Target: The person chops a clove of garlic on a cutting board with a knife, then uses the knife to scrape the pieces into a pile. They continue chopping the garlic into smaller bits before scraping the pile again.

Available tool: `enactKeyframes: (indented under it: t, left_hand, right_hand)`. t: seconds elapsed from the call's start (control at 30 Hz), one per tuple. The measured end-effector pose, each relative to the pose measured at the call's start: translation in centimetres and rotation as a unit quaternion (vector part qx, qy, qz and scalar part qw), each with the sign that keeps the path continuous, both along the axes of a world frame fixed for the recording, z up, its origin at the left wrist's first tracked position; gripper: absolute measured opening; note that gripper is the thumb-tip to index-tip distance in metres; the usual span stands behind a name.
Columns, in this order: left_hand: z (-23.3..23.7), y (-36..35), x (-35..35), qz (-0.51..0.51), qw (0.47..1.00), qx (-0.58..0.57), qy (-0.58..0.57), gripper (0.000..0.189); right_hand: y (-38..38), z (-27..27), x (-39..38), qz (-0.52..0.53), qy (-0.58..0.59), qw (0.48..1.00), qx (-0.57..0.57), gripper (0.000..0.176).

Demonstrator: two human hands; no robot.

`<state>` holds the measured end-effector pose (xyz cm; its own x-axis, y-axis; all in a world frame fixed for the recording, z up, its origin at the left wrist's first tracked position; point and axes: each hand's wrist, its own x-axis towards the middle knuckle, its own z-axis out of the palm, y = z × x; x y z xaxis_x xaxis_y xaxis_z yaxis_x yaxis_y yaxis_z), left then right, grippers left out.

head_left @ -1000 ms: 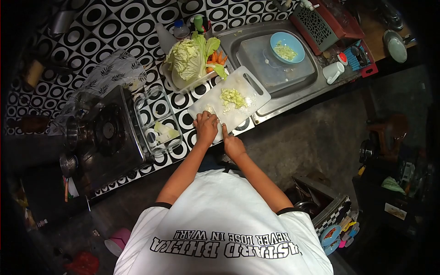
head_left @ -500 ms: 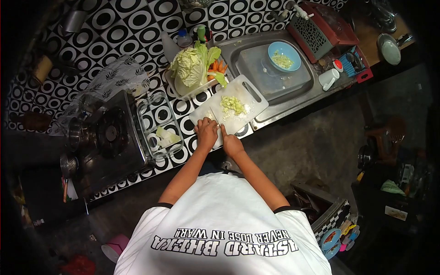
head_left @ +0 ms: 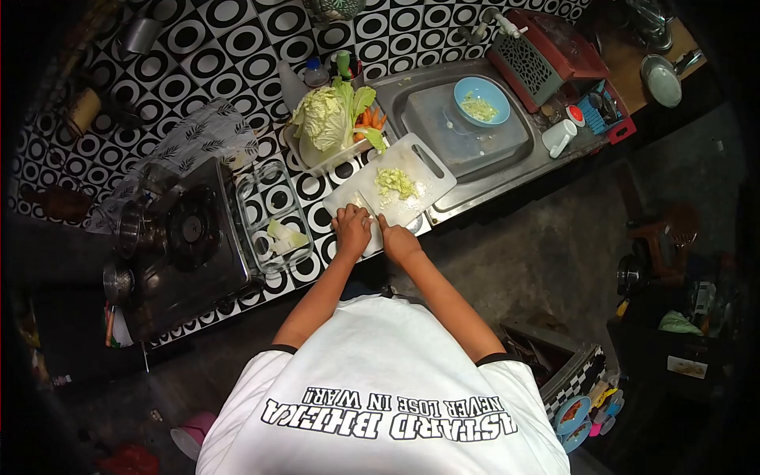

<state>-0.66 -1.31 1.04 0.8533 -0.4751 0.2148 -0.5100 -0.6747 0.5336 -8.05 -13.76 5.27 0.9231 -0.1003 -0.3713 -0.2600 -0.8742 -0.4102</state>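
On the white cutting board [head_left: 418, 158] lies a pile of chopped pale-green cabbage [head_left: 394, 184]. My right hand [head_left: 400, 241] is wrapped round a knife, whose thin blade [head_left: 368, 204] points up the board, left of the pile. Close beside it, my left hand [head_left: 353, 228] rests with bent fingers on pale pieces at the board's lower left; the fingers largely hide them. Behind the board, a cabbage head [head_left: 321, 123] and carrots [head_left: 370, 121] sit in a white tray [head_left: 336, 162].
A blue bowl [head_left: 497, 96] with chopped pieces stands on an upturned tub in the sink [head_left: 392, 83]. To the left are a glass dish [head_left: 305, 207] holding a leaf piece and a black stove [head_left: 178, 277]. A white mug [head_left: 560, 138] and red rack [head_left: 554, 55] stand right.
The whole view has shifted slightly, with the board and bowl a little further left in the picture. Both hands keep nearly the same place on the board.
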Motion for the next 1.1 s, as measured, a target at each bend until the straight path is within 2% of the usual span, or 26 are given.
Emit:
enactKeyframes:
  t: [0.17, 0.23, 0.73, 0.87, 0.93, 1.1]
  left_hand:
    - [0.1, 0.0, 0.0, 0.004, 1.0, 0.006, -0.005, 0.017]
    - [0.0, 0.0, 0.0, 0.003, 1.0, 0.001, -0.003, 0.017]
    - [-0.4, 0.3, 0.2, -0.002, 1.0, -0.009, 0.029, 0.015]
    - [-0.4, 0.4, 0.2, 0.002, 1.0, -0.006, 0.015, 0.017]
    - [-0.4, 0.3, 0.1, 0.001, 1.0, -0.005, 0.016, 0.017]
    - [-0.4, 0.3, 0.1, -0.001, 1.0, -0.008, 0.002, 0.016]
  right_hand:
    - [0.3, 0.6, -0.4, 0.007, 0.002, 1.0, -0.008, 0.064]
    - [0.4, 0.8, -0.6, 0.021, 0.016, 1.0, -0.017, 0.057]
    - [1.3, 1.8, -1.2, 0.031, 0.036, 0.999, -0.016, 0.057]
    - [1.6, 0.8, -2.4, 0.024, 0.04, 0.999, -0.01, 0.059]
    - [1.9, -1.0, -3.3, 0.032, -0.006, 0.999, -0.029, 0.062]
    - [0.3, -2.2, -4.7, 0.047, -0.029, 0.998, -0.032, 0.067]
